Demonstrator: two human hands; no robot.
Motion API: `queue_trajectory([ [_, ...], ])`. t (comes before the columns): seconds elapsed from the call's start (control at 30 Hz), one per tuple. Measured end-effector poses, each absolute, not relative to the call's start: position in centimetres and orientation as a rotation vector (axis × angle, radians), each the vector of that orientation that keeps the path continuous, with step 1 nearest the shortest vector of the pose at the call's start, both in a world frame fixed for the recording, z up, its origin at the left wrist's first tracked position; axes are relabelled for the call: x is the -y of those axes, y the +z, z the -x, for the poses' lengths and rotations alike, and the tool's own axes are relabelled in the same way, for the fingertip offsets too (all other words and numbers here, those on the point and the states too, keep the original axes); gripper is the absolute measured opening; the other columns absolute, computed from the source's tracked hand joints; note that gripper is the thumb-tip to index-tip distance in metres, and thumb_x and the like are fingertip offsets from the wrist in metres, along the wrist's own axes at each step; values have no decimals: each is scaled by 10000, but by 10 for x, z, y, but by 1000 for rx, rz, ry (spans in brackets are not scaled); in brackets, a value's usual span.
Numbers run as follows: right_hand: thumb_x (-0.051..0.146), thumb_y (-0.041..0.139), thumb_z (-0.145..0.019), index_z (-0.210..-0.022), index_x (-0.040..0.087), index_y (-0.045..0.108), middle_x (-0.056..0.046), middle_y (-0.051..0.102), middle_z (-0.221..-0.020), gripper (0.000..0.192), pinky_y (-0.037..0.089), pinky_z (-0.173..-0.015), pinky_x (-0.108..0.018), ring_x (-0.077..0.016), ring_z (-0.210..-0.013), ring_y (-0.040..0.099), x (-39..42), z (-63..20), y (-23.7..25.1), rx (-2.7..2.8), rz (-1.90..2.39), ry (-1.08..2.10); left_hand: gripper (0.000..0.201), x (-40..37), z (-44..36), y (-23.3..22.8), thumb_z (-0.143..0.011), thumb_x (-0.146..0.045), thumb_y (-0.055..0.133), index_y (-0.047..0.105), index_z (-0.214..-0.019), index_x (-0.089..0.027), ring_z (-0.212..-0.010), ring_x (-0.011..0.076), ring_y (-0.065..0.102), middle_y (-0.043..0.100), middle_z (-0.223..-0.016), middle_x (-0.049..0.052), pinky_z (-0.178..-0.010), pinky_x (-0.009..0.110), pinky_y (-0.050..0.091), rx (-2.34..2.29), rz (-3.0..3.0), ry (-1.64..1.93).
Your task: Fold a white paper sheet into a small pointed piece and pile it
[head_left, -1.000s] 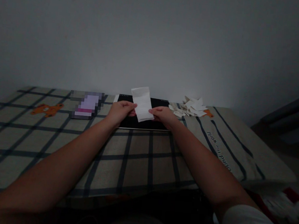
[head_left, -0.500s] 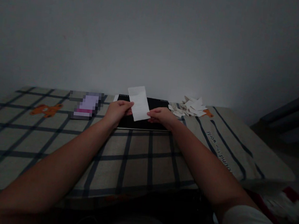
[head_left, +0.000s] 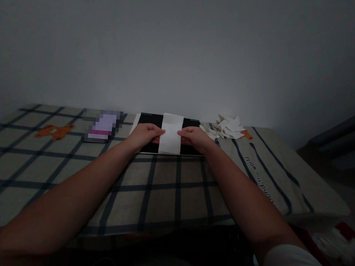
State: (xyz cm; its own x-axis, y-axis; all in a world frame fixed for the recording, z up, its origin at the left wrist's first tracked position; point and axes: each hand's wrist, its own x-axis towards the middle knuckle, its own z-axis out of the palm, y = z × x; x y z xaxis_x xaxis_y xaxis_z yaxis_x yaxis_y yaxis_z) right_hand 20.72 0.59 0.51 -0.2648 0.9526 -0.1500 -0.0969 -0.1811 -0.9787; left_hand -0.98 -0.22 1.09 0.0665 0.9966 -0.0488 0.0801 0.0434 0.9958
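Note:
A white sheet of paper (head_left: 170, 138) with a crease across its upper part is held by its two long sides. My left hand (head_left: 146, 135) pinches the left edge between thumb and fingers. On the opposite edge, my right hand (head_left: 195, 137) grips it the same way. The paper stands nearly straight, its long sides running away from me. Under it lies a flat black item (head_left: 151, 119) with small light marks along its far edge and a white border at the left; my hands and the paper cover much of it.
A pile of folded white paper pieces (head_left: 229, 127) lies right of the black item. To the left is a phone-like thing (head_left: 103, 126), pixelated. The checked tablecloth (head_left: 77, 174) has orange bear prints. A wall (head_left: 184, 51) rises behind the table. At lower right is a red-edged container (head_left: 347, 230).
The paper has turned from a tilt to nearly straight and come down slightly toward me, shifting a little right. Both hands keep their hold on its edges.

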Motion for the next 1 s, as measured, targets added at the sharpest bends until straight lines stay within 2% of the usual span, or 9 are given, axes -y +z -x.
queue_trajectory([
  [0.1,85,696,-872,-727,147,676,-25,696,-683,159,588,-691,-243,-103,-630,645,-6,-208,6,1223,1141,1594,158,3,9,11,-735,-242,815,693,-665,-170,-641,136,646,713,-709,50,-694,288,588,-1240,-1290,1047],
  [0.27,100,692,-889,-785,146,684,-17,711,-740,114,586,-690,-224,-91,-642,658,-4,-206,9,1180,1094,1567,153,2,11,13,-703,-238,817,694,-641,-171,-618,118,625,703,-690,39,-657,255,563,-1215,-1308,1009],
  [0.43,76,681,-890,-695,148,620,1,663,-650,217,576,-653,-217,-89,-592,640,-4,-207,11,1165,1136,1528,155,3,9,13,-686,-249,823,695,-655,-168,-600,112,606,686,-669,21,-622,238,541,-1222,-1345,1003],
  [0.63,133,635,-938,-811,154,649,-21,707,-723,129,576,-667,-218,-92,-627,656,-5,-208,14,1136,1122,1521,170,6,10,16,-691,-280,825,694,-687,-171,-554,112,567,667,-636,12,-567,237,495,-1251,-1430,1015],
  [0.8,107,654,-910,-757,162,617,-2,671,-652,166,544,-632,-194,-73,-579,629,-7,-211,15,1142,1189,1415,141,5,12,17,-720,-290,791,698,-702,-186,-520,126,547,642,-585,4,-509,234,422,-1303,-1560,955],
  [0.9,109,648,-902,-742,178,583,-9,679,-643,186,544,-635,-211,-93,-601,653,-7,-211,13,1212,1229,1375,156,2,15,16,-733,-332,766,731,-786,-189,-597,151,605,710,-695,24,-530,237,427,-1379,-1669,991],
  [1.0,87,623,-889,-719,190,557,-14,685,-641,210,510,-583,-222,-104,-566,635,-7,-208,12,1364,1332,1271,269,0,21,15,-745,-362,755,765,-949,-186,-657,172,637,731,-750,28,-579,251,440,-1477,-1872,990],
])
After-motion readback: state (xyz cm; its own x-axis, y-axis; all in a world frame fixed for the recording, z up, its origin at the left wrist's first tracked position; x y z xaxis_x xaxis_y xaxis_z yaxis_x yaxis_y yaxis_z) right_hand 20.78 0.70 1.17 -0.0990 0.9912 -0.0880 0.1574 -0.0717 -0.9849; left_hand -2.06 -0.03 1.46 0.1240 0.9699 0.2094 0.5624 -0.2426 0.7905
